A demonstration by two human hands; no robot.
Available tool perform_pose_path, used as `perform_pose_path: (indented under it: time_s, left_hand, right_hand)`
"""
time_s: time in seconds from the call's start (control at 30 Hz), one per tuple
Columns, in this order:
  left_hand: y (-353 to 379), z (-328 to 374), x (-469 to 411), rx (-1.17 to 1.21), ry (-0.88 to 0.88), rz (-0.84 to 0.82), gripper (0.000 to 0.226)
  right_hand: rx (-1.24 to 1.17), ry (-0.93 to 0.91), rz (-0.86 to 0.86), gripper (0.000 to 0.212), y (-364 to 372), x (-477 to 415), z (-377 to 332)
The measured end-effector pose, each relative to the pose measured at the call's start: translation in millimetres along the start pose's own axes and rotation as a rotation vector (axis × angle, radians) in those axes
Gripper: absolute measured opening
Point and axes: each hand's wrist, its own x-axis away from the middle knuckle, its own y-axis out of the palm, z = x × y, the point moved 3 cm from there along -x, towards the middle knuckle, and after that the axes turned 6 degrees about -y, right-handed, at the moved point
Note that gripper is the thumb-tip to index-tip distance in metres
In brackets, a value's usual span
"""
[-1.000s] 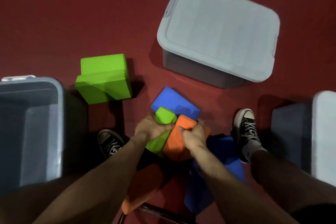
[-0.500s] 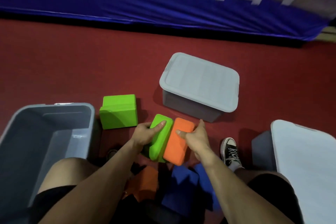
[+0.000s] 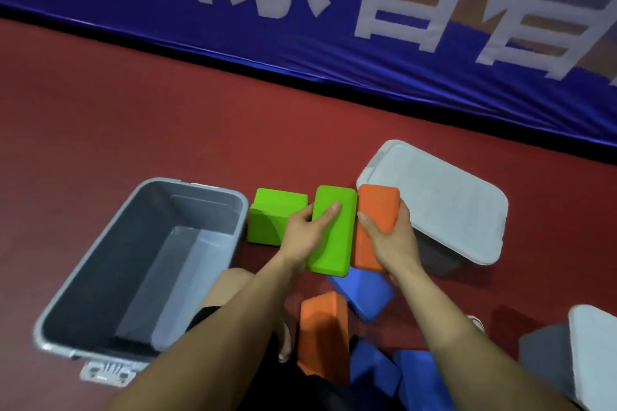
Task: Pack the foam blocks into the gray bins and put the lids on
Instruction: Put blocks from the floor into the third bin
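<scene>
Grip: left hand [image 3: 307, 230] curls round green block [image 3: 334, 245], right hand [image 3: 390, 240] round orange block [image 3: 379, 207]; both right of open gray bin [image 3: 207, 210], long axes away from me, left hand nearer.

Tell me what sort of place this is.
Probably an indoor sports hall or gym: a red sports-style floor, a long blue banner with large white characters along its edge, and foam blocks, like the held green block and orange block, beside a gray bin.
</scene>
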Motion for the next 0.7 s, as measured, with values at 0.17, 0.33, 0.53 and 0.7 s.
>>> perform_pose_path:
  time_s: [0.17, 0.33, 0.53, 0.7]
  left_hand:
    - [-59, 52, -19, 0.028, 0.117, 0.143, 0.019]
    - [-127, 71, -50, 0.103, 0.159, 0.319, 0.025]
    - [-221, 62, -80, 0.100, 0.138, 0.552, 0.036]
    - [-296, 30, -59, 0.101, 0.125, 0.786, 0.028]
  right_hand:
    - [0.147, -0.121, -0.117, 0.084, 57, -44, -67]
    - [0.227, -0.220, -0.256, 0.089, 138, -87, -110]
    - [0.272, -0.252, -0.495, 0.089, 253, -115, -123]
    - [0.259, -0.345, -0.705, 0.086, 352, -85, -114]
